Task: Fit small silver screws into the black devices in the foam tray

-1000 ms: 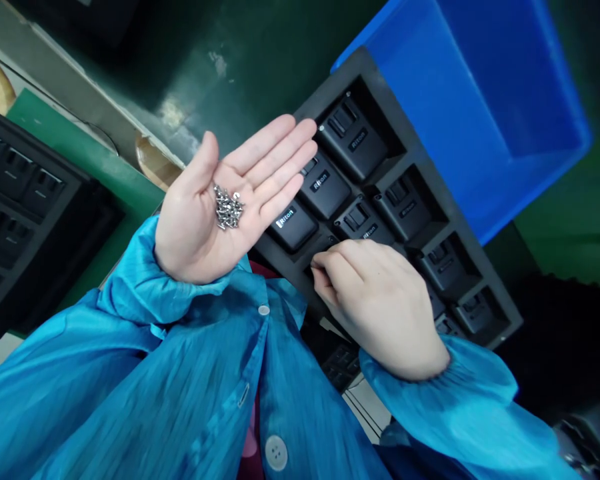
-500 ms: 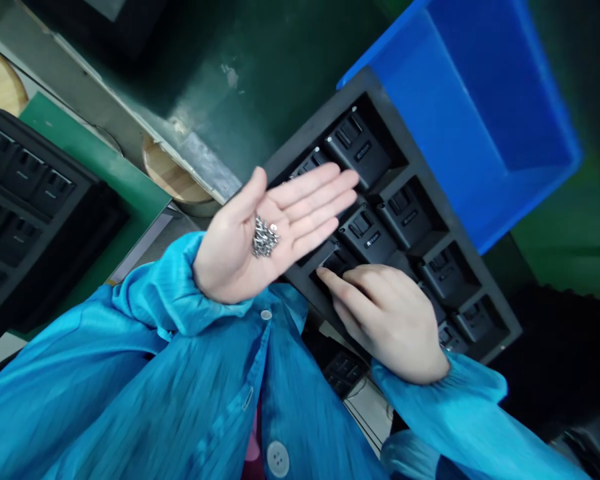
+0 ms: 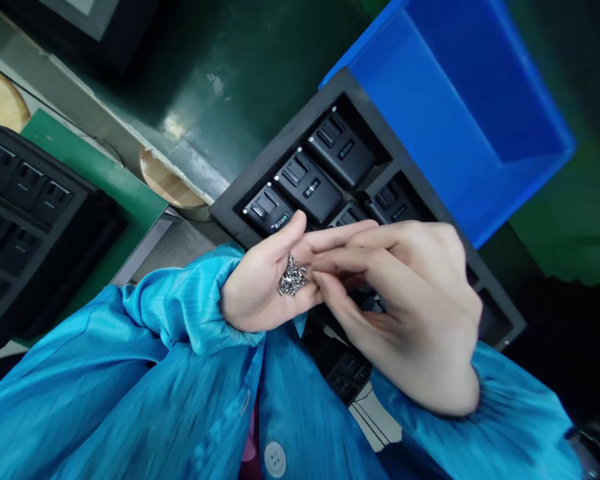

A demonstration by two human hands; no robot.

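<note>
My left hand [image 3: 260,283] is palm up in front of my chest, cupping a small pile of silver screws [image 3: 292,277]. My right hand [image 3: 410,307] has its fingertips pinched together at that pile, touching the screws. Both hands hover over the near end of a black foam tray [image 3: 280,167] that holds several black plastic parts marked "Riton" [image 3: 307,183] in its pockets. My wrists are in blue sleeves.
A blue plastic bin [image 3: 460,100] stands right behind the tray. A second black tray with parts [image 3: 25,213] lies at the left on a green mat [image 3: 110,187]. Wooden discs [image 3: 167,183] sit by the bench edge. The bench top is dark green.
My right hand left the tray pocket and came up to the screws in my left palm. My left hand curled and moved right and down.
</note>
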